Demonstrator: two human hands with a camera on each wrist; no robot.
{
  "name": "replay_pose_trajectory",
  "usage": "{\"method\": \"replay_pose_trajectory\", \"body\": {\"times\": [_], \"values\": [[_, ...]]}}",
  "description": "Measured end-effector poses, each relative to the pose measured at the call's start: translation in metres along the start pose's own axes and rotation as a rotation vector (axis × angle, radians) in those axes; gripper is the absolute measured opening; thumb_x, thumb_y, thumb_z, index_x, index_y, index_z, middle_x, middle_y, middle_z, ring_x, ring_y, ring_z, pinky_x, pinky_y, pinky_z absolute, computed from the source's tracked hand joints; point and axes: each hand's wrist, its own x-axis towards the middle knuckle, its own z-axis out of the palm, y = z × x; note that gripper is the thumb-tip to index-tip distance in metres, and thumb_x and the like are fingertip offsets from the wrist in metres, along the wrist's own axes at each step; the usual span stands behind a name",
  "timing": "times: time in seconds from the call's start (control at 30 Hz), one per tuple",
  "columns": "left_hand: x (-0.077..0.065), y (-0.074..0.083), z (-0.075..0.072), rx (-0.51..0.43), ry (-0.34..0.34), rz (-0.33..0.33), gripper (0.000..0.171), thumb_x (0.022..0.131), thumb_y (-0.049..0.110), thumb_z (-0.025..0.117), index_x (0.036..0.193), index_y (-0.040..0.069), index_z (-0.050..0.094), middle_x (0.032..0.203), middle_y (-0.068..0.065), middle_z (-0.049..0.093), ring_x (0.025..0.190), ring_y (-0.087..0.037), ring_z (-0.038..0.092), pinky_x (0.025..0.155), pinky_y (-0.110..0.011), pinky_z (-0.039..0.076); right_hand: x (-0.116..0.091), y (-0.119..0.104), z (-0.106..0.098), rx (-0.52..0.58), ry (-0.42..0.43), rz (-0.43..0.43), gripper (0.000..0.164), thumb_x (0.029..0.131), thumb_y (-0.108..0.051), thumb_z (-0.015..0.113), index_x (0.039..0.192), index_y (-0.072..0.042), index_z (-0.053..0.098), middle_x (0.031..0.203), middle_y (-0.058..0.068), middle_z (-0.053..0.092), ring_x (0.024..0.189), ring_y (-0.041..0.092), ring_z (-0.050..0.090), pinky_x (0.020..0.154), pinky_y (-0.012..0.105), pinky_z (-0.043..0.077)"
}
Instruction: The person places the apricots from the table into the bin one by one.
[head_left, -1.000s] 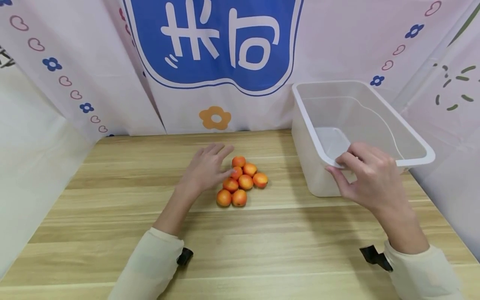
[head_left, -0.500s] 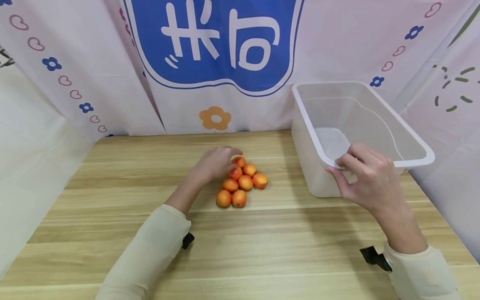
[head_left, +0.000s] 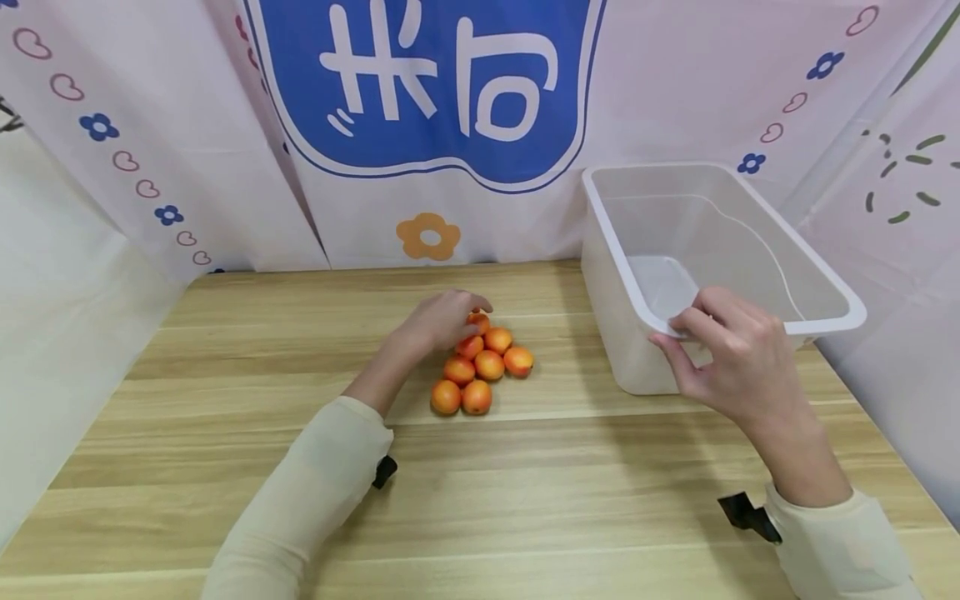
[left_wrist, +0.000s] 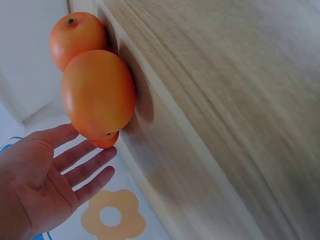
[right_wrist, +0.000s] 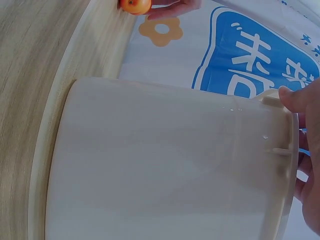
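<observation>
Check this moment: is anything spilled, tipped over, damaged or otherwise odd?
Nothing stands out. The tub stands upright on the table, the right hand gripping its rim, and the fruits sit clustered together; no spill or damage shows.

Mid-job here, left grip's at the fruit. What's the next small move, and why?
I'd probably close the left grip gently on the farthest fruit: it is poised at that fruit, yet its fingers look extended rather than tight. The right grip holds the tub, which should likely stay steady meanwhile.
</observation>
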Motion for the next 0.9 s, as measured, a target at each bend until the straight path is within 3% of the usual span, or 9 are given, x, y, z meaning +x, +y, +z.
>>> {"method": "replay_pose_trajectory", "body": {"times": [0.43,0.9], "values": [[0.011,-0.004,0.000,-0.037,-0.015,0.001,0.034,0.100,0.007,0.068,0.133,0.004,0.069,0.130,-0.013,0.070,0.124,-0.028,0.063,0.108,-0.045,0.050,-0.001,0.002,-0.001,-0.003,-0.011,0.000,0.048,0.105,-0.039,0.055,0.077,-0.002,0.068,0.071,0.007,0.053,0.058,0.020,0.051,0.047,0.036,0.042],[0.012,-0.010,0.002,-0.097,-0.004,0.031,0.031,0.098,0.003,0.068,0.129,0.000,0.070,0.124,-0.015,0.070,0.118,-0.029,0.063,0.106,-0.043,0.051,-0.002,0.002,-0.001,-0.004,-0.015,0.001,0.049,0.105,-0.040,0.055,0.078,-0.002,0.069,0.071,0.007,0.054,0.058,0.020,0.051,0.047,0.035,0.042]]}}
